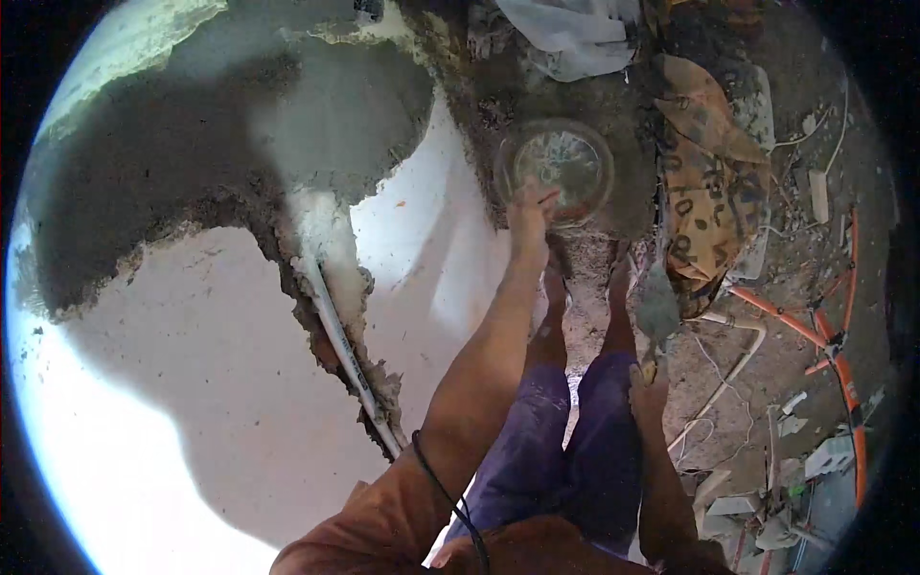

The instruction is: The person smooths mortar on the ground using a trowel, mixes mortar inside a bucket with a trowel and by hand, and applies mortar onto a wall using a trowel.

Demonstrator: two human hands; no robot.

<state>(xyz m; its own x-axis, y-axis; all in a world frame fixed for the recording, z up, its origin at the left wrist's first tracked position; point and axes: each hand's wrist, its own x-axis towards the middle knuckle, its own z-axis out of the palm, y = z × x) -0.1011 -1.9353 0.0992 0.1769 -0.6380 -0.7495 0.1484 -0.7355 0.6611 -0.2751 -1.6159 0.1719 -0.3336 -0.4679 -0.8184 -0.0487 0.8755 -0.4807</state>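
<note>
My left hand (pixel 529 213) reaches over the near rim of a round bucket (pixel 606 182). Its fingers look stretched out, with one pointing right across the bucket; nothing shows in them. Cloudy, greyish water (pixel 565 158) seems to fill the bucket. Lower and to the right, my right hand (pixel 651 391) is closed round the handle of a trowel (pixel 657 305). The trowel's blade is coated in grey and points away from me, beside my leg. To the left, fresh grey mortar (pixel 335 115) covers the upper part of a white wall (pixel 230 316).
A white pipe (pixel 340 335) runs in a rough channel cut in the wall. Right of the bucket lies a crumpled brown paper sack (pixel 709 182). Orange conduit (pixel 847 374), a pale bent pipe (pixel 733 359) and broken rubble (pixel 738 503) litter the right side. Plastic sheeting (pixel 575 34) lies beyond the bucket.
</note>
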